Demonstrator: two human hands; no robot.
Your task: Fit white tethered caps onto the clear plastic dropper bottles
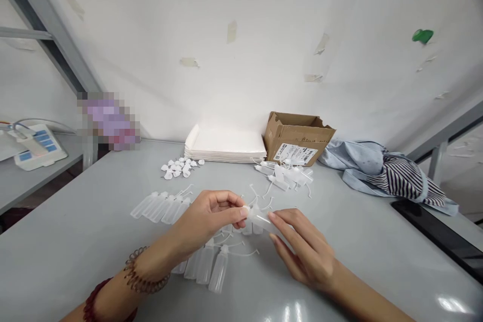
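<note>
A translucent squeeze bottle (262,220) is held in the air above the middle of the table, lying nearly sideways. My right hand (307,249) grips the lower end of its body between thumb and fingers. At the other end, my left hand (217,211) pinches a small white cap (246,210) on the bottle's neck. Below my left hand, several like bottles (219,274) lie in a row with thin cap straps sticking out. Another row of bottles (169,209) lies left of my left wrist. A few more are partly hidden behind my hands.
A pile of small white caps (177,167) lies at the back left. White padded envelopes (226,143) are stacked by the wall. Beside them stand a cardboard box (298,136) and loose bottles (289,176). Folded blue cloth (354,161) and a black phone-like slab (433,236) lie right.
</note>
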